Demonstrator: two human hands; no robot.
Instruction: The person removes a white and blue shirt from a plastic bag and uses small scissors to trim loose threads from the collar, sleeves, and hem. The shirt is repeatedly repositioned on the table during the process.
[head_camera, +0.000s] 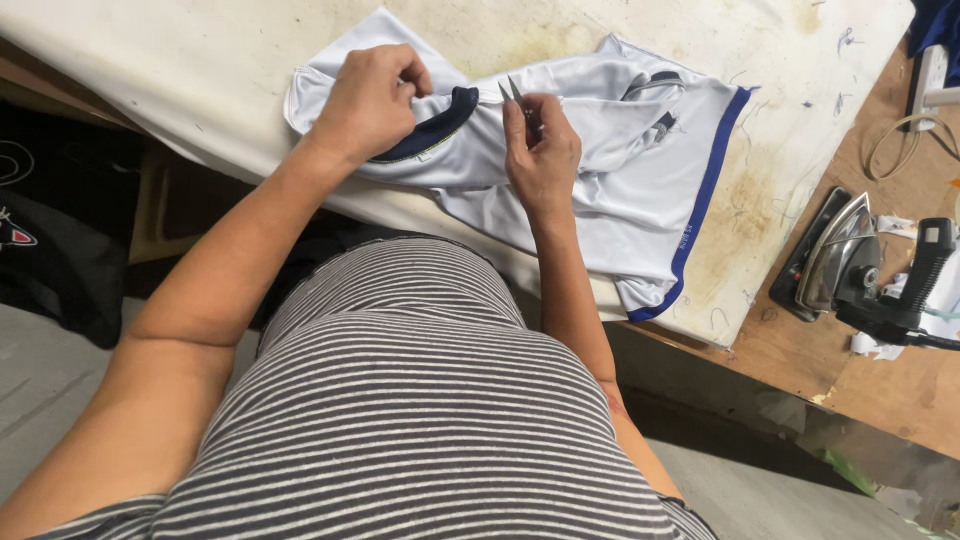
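Stained cream padding covers the ironing board (200, 60) that fills the upper half of the frame, with a bare wooden bench (880, 390) at the right edge. From the head view, a white shirt (620, 190) with blue trim lies crumpled across the board at upper centre, its dark collar (440, 125) turned toward the person. The left hand (365, 100) sits at upper centre-left, fingers pinched shut on the collar fabric. The right hand (540, 150), just beside it and a little lower, is closed around small snips (513, 92) whose blades point up and stand slightly parted close to the collar. On the bench at the right, an iron (850, 260) rests on its side, well apart from both hands. A striped top (420, 420) fills the lower centre.
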